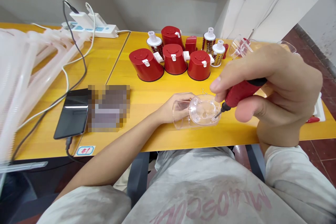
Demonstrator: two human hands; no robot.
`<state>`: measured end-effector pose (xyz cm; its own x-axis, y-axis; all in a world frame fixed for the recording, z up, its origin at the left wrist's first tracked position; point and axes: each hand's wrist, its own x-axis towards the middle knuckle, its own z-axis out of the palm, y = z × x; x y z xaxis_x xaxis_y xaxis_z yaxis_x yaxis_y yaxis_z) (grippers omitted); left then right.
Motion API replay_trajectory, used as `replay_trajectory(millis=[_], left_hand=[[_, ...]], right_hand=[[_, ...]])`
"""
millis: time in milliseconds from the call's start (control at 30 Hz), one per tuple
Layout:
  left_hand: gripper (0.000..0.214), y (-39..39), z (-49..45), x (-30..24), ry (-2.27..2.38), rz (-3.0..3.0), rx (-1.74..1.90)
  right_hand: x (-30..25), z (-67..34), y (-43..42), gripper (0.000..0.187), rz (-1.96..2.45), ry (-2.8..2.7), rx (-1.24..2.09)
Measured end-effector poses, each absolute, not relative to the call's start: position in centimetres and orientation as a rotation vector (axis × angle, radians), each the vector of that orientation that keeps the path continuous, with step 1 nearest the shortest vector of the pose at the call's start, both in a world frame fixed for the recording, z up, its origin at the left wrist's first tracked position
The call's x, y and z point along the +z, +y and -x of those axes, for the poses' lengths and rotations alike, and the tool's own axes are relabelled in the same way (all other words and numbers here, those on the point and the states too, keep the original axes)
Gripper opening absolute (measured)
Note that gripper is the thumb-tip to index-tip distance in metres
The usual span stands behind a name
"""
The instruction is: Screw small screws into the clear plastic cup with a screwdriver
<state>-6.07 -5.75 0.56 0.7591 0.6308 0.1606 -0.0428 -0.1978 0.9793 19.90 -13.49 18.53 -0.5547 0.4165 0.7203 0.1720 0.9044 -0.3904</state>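
A red-and-black electric screwdriver is gripped in my right hand, its thin bit slanting down to the left. The bit's tip meets, or nearly meets, the right side of a clear plastic housing. Around the far side of that housing, my left hand holds it above the table, with the fingers partly seen through the plastic. Just behind the housing lie a few small screws.
Red plastic housings stand in a group at the back, among metal grater drums with white stems. More clear parts sit at the back right. A phone, cables, a power strip and bagged clear tubes occupy the left.
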Motion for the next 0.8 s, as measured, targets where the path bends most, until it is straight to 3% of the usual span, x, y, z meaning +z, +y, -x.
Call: replay_trajectory(millis=[233,467,667,800], left_hand=[[0.054,-5.6,6.0,0.3,0.443,-1.663,0.654],[0.053,-6.0,6.1,0.9,0.494,-1.667,0.631],[0.06,-5.9,5.9,0.8,0.455,-1.676,0.673],[0.061,-5.8,5.9,0.6,0.474,-1.687,0.649]], right_hand=[[18.3,-19.4,-12.9,0.036,0.329,-2.152,0.387],[19.8,-20.7,-13.9,0.054,0.505,-2.321,0.347],[18.7,-19.9,-15.0,0.044,0.552,-2.088,0.35],[18.8,-19.9,-14.4,0.047,0.404,-2.199,0.41]])
